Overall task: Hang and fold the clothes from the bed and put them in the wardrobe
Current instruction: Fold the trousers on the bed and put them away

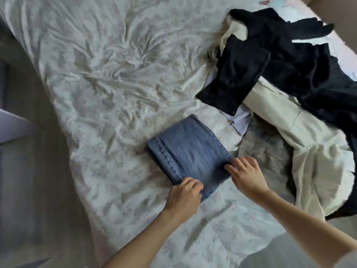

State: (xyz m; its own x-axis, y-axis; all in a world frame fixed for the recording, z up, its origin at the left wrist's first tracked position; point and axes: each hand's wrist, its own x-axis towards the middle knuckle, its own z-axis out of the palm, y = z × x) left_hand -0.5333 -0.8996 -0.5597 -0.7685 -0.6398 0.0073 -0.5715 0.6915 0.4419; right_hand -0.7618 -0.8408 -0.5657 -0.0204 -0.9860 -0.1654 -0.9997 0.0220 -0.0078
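Note:
A pair of blue jeans [190,149] lies folded into a compact square on the bed's pale floral sheet [108,78]. My left hand [183,200] grips the near left corner of the jeans, fingers curled over the seam. My right hand [246,175] pinches the near right corner, fingers bent on the hem. To the right lies a loose pile: a black garment [235,78] draped on top, more black cloth [316,78] behind it, and cream garments [274,113] beneath.
A white piece [241,120] peeks from under the black garment. A grey patterned cloth [264,149] lies just right of the jeans. The floor [29,171] runs along the bed's left edge, with a pale furniture edge [13,124] at far left.

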